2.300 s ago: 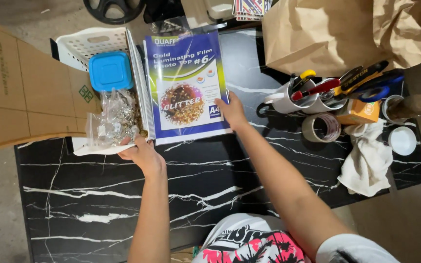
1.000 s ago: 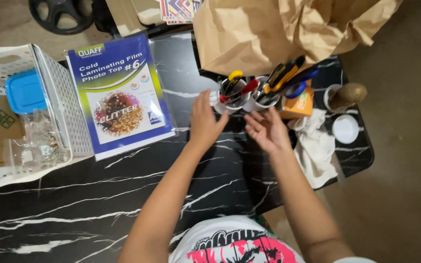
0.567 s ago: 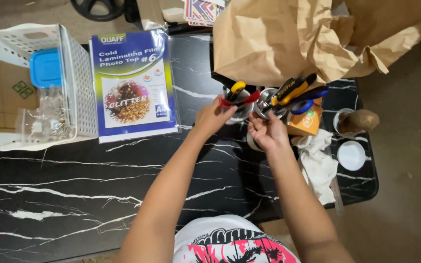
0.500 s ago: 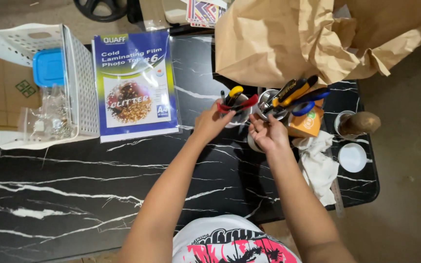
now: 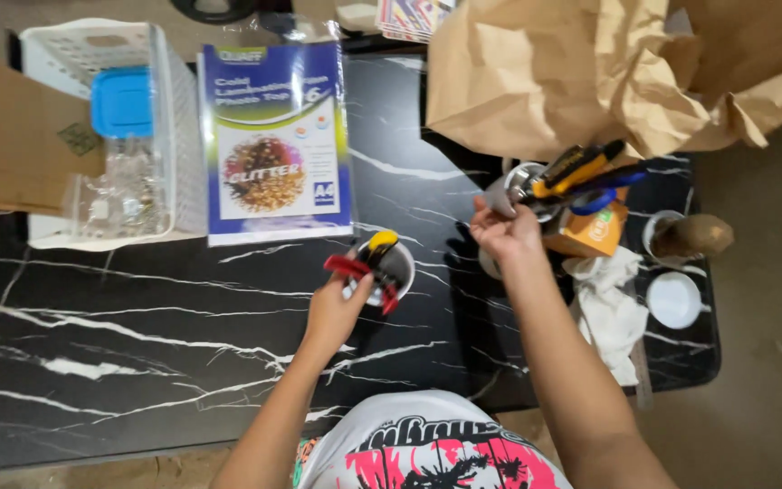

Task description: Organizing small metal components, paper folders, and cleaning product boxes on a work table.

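Note:
My left hand (image 5: 337, 310) grips a white cup (image 5: 389, 270) of red and yellow handled tools, set near the middle of the black marble table (image 5: 138, 344). My right hand (image 5: 502, 231) holds a second cup (image 5: 519, 186) further right, filled with yellow and blue handled tools such as pliers and scissors. The two cups stand apart, roughly a hand's width between them.
A blue pack of laminating film (image 5: 275, 140) lies at the back. Left of it sits a white basket (image 5: 110, 136) with a blue lid and clear bags. Crumpled brown paper bags (image 5: 581, 72) fill the back right. An orange box (image 5: 595, 231), white cloth (image 5: 608, 308) and small lids (image 5: 674, 299) lie right.
My left hand has pulled the cup of red and yellow tools away from the cluster toward the table's middle. My right hand stays on the other cup. The view shifted slightly.

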